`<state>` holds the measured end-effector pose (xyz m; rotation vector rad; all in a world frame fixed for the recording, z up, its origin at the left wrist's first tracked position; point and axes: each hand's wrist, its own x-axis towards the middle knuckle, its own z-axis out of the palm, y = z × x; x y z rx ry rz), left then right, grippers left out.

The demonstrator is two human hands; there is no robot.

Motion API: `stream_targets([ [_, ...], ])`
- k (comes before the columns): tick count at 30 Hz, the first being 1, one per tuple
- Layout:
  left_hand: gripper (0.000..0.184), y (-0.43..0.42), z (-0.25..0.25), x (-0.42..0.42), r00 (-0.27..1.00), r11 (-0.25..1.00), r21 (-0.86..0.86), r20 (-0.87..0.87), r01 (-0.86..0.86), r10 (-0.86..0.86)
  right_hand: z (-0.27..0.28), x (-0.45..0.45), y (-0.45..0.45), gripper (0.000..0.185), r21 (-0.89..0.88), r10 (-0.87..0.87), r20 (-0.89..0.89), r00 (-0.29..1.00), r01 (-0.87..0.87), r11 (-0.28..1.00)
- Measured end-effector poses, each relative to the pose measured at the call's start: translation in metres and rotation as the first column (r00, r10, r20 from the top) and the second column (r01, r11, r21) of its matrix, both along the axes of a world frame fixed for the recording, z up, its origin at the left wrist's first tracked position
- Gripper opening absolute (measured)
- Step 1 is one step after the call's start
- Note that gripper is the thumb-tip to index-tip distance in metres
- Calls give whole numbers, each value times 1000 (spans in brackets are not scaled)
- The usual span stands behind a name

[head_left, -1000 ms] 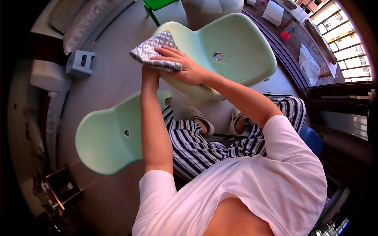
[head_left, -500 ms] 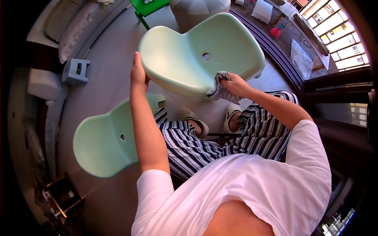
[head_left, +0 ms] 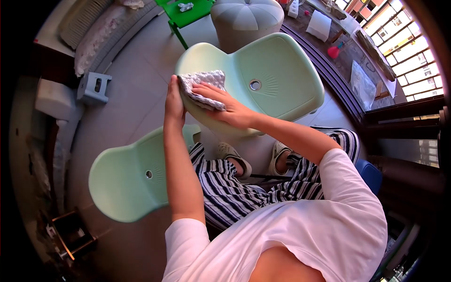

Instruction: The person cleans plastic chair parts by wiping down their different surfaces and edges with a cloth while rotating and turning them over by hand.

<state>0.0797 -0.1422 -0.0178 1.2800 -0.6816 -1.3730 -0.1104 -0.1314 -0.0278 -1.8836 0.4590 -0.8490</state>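
Observation:
A pale green chair seat (head_left: 282, 70) with a round metal-rimmed hole is tilted in front of me. My left hand (head_left: 174, 101) grips the left edge of its backrest. Under my right hand (head_left: 225, 105) a grey textured cloth (head_left: 204, 82) lies against the backrest near that same edge, the fingers pressing on it. A second pale green chair seat (head_left: 124, 183) is at the lower left, partly hidden behind my left forearm.
A grey step stool (head_left: 95, 88) stands at the left. Behind the chair are a green chair (head_left: 188, 16) and a round pouf (head_left: 246, 21). A dark sliding-door track (head_left: 324, 66) runs at the right. A small wooden frame (head_left: 73, 235) sits at the lower left.
My right hand and the cloth moved from the chair's near edge back to the left side of its backrest. My left hand keeps its hold on the edge. The view has shifted slightly.

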Motion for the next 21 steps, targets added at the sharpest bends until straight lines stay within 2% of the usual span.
stream_targets([
  [2, 56, 7, 18, -16, 1000, 999, -48, 29, -5, 7, -1, 35, -39, 52, -156, -116, 43, 992, 121, 980],
  [3, 57, 8, 22, -18, 998, 996, -93, 59, -7, 13, -8, 50, -60, 51, -261, -238, 75, 968, 250, 932],
  [5, 58, 1, -2, 0, 1000, 998, -54, 4, 22, -21, -31, 65, -97, 50, -269, -435, 81, 897, 440, 857],
  [7, 60, 6, 6, 0, 1000, 1000, -21, 9, 20, -20, -68, 66, -124, 54, -55, -546, 84, 833, 551, 833],
  [9, 59, 8, 5, 1, 999, 1000, -2, 37, -9, 9, -114, 55, -137, 57, 137, -611, -65, 789, 614, 777],
  [11, 58, 5, -2, 7, 998, 999, 15, 60, -36, 35, -101, 44, -111, 54, 176, -563, -107, 819, 573, 800],
  [13, 59, 2, -14, 11, 992, 998, -56, 116, -35, 41, -71, 39, -70, 48, 63, -428, 2, 904, 427, 902],
  [14, 57, 3, -13, 12, 999, 999, -43, 49, -19, 22, -49, 35, -46, 43, -124, -321, 26, 947, 322, 939],
  [15, 56, 3, -5, 11, 1000, 999, -32, -16, -1, 1, -28, 31, -29, 40, -187, -218, 48, 975, 223, 957],
  [16, 56, 10, 20, -3, 999, 999, 23, -4, -38, 38, -23, 31, -30, 38, -200, -191, 60, 980, 199, 959],
  [17, 56, 10, 16, -2, 999, 999, 29, -6, -38, 38, -21, 32, -36, 36, -214, -164, 74, 984, 176, 961],
  [18, 56, 7, 8, 2, 1000, 1000, 3, -3, -6, 6, -28, 38, -52, 32, -220, -228, 149, 962, 257, 941],
  [19, 55, 5, 5, 5, 1000, 999, -26, 2, 25, -25, -33, 40, -65, 30, -144, -354, 177, 918, 380, 914],
  [21, 54, 4, 5, 5, 999, 999, -37, 26, 25, -24, -49, 35, -98, 29, 36, -429, 152, 890, 429, 903],
])
